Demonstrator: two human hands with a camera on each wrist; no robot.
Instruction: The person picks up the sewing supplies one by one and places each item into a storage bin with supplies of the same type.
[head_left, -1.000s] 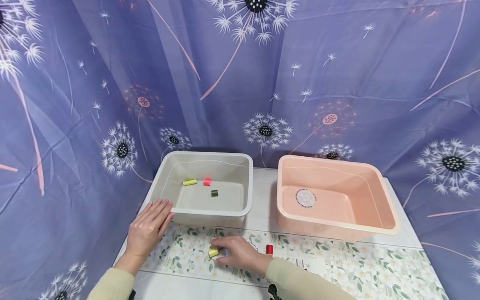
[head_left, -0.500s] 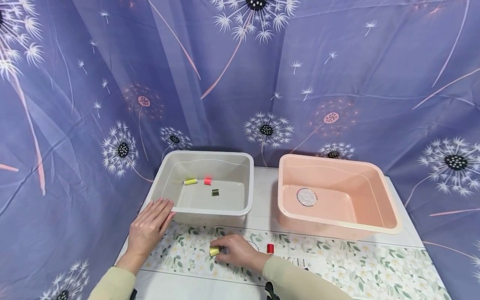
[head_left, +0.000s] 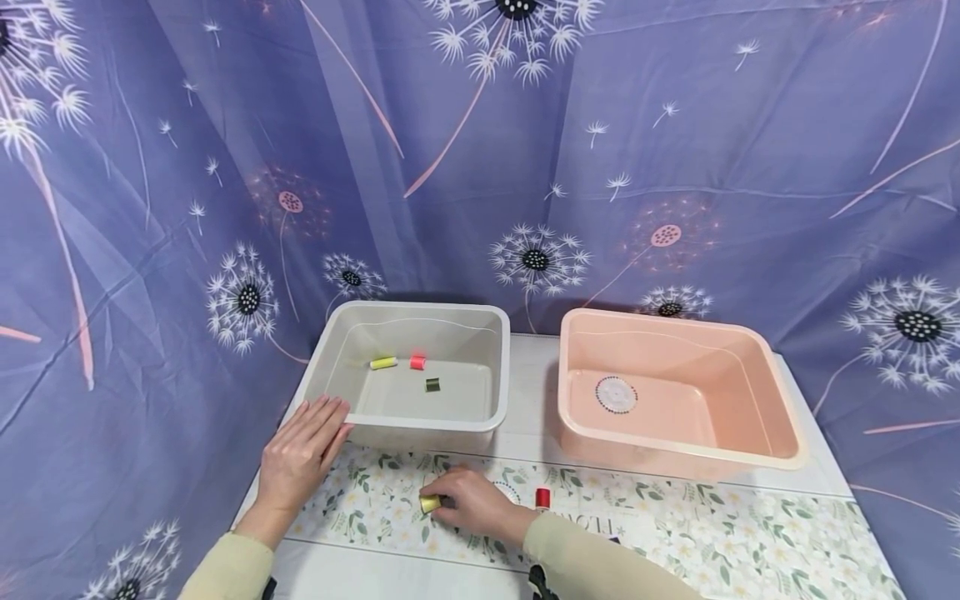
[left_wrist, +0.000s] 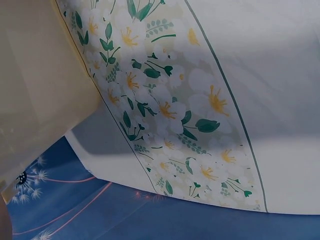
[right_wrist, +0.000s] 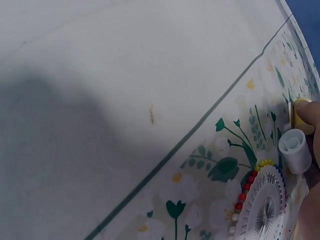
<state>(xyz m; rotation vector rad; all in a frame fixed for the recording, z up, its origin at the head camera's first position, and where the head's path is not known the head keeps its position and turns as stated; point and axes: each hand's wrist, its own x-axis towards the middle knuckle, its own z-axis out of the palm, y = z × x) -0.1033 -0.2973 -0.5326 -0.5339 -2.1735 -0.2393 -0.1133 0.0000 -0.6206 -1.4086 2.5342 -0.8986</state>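
My left hand (head_left: 300, 454) rests with straight fingers on the near left corner of the grey bin (head_left: 420, 426). On the floral strip in front of that bin, my right hand (head_left: 476, 502) pinches a yellow thread spool (head_left: 429, 503). The right wrist view shows the thumb on this yellow spool, with a white spool (right_wrist: 296, 152) close by the fingers. A pin wheel (right_wrist: 262, 210) with coloured bead heads lies beside the hand, partly hidden by it in the head view. To the right of the hand stands a red thread spool (head_left: 542, 498).
Inside the grey bin lie a yellow-green spool (head_left: 383, 363), a pinkish-red spool (head_left: 417, 362) and a dark green spool (head_left: 432, 385). A pink bin (head_left: 675, 454) at the right holds another pin wheel (head_left: 617, 395). A patterned curtain (head_left: 450, 167) hangs behind the table.
The yellow spool has turned slightly in my right hand, and less of it shows. My left hand keeps its place on the bin. The head view has shifted a little.
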